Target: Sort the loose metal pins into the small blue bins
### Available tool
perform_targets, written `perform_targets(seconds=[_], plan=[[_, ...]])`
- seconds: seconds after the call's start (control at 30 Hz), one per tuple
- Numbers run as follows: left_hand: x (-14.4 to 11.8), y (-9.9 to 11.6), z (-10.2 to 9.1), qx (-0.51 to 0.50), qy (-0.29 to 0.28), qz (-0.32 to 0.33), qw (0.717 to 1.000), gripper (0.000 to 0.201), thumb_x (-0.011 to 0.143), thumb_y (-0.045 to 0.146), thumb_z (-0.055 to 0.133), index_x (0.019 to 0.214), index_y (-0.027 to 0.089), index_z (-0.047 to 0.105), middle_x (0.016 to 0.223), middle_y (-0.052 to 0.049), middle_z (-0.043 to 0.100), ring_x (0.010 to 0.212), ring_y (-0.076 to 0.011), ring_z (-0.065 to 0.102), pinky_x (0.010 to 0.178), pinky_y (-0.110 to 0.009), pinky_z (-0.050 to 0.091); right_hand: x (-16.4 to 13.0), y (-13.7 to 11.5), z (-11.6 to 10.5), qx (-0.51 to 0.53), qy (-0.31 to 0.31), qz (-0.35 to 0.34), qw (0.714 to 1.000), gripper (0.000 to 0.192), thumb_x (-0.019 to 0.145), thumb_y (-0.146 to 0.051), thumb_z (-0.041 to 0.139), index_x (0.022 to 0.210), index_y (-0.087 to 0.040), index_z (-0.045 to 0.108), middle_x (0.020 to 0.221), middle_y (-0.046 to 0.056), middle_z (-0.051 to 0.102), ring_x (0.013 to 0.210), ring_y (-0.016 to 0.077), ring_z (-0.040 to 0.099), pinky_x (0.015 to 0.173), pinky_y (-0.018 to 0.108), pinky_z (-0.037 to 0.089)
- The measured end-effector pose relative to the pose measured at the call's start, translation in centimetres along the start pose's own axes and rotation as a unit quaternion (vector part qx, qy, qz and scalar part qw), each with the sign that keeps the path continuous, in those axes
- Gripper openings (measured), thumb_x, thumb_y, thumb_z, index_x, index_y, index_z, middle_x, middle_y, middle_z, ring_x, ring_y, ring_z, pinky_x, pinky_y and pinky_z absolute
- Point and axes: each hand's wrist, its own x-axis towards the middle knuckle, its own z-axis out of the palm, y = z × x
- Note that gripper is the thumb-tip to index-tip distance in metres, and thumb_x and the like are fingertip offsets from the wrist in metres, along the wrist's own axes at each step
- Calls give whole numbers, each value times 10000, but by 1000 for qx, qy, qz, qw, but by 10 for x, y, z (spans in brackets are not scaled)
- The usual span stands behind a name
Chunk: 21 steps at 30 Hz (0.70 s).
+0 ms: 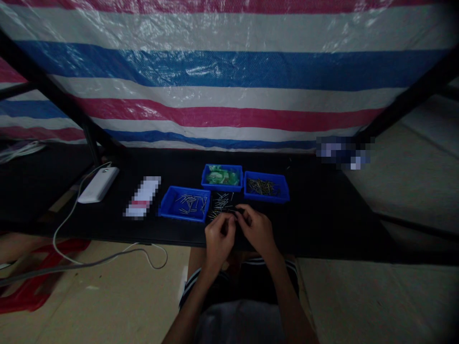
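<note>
My left hand (219, 237) and my right hand (256, 228) meet fingertip to fingertip at the near edge of a black table (322, 215). Both pinch something small between them; it is too dark and small to name. Just beyond the fingers lies a loose pile of thin metal pins (221, 204). Left of the pile stands a blue tray (185, 204) with several pins. A second blue tray (266, 187) at the right holds darker pins. A third blue tray (222, 177) behind holds green and clear bits.
A white power bank (98, 184) with a cable lies at the table's left, a white packet (143, 196) beside it. A striped tarp (229, 81) hangs behind the table. Black frame poles slant at both sides. A red bag (39, 272) lies on the floor.
</note>
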Motion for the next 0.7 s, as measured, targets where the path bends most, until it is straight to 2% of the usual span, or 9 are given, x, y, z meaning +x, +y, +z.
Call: perform_targets(seconds=[0.07,0.17,0.3,0.4,0.47,0.53,0.6,0.7], plan=[[-3,1,-4,1,28,-11,1000,278,999,263,510,747,195,607,613,31,569,561,-122,551,568,-217,417,1,1,0,-20,-23,-13,999,232,951,-297,655,1176,-261,700,685,-36,649,621,162,638,586,259,424],[-7,2,-7,-7,2,3,1000,306,987,279,507,695,198,553,575,44,502,516,-107,485,529,-212,371,4,-1,1,-43,-37,-20,998,219,933,-298,686,1151,-278,701,662,-46,629,616,162,634,570,258,392],[-6,2,-5,-5,-46,12,999,282,977,250,501,710,199,573,595,38,536,517,-102,495,535,-211,369,6,-2,4,-51,-31,-3,998,54,968,-287,635,982,-269,685,656,-42,625,599,156,627,544,256,344],[-2,2,-3,3,-50,-8,999,263,979,238,509,735,197,599,609,37,560,534,-104,519,549,-204,387,4,-2,4,-51,-20,5,999,59,984,-266,598,954,-255,647,670,-35,624,599,161,623,545,259,337],[1,3,-2,-1,-42,-21,999,237,991,250,513,794,194,632,637,34,587,553,-105,540,562,-198,407,2,-1,2,-33,-6,8,999,66,998,-268,567,975,-247,625,692,-30,627,616,163,631,568,259,363],[3,3,0,-9,-28,-33,999,163,1001,263,529,957,193,670,675,36,613,566,-106,560,570,-191,428,0,0,0,-2,4,7,1000,84,1016,-280,533,995,-244,606,713,-28,628,644,166,643,606,260,401],[3,2,2,-17,-21,-37,999,176,1002,265,554,1128,197,656,699,41,628,578,-109,584,579,-187,451,-3,0,-3,33,2,1,999,93,1029,-287,510,1019,-244,592,750,-22,643,681,168,656,641,265,435],[3,0,4,-23,-34,-22,999,152,1007,246,559,1114,205,659,798,12,704,687,-127,674,669,-199,507,-8,0,-5,77,-9,-10,997,83,1032,-280,507,1040,-243,580,830,-4,681,749,172,674,689,274,475]])
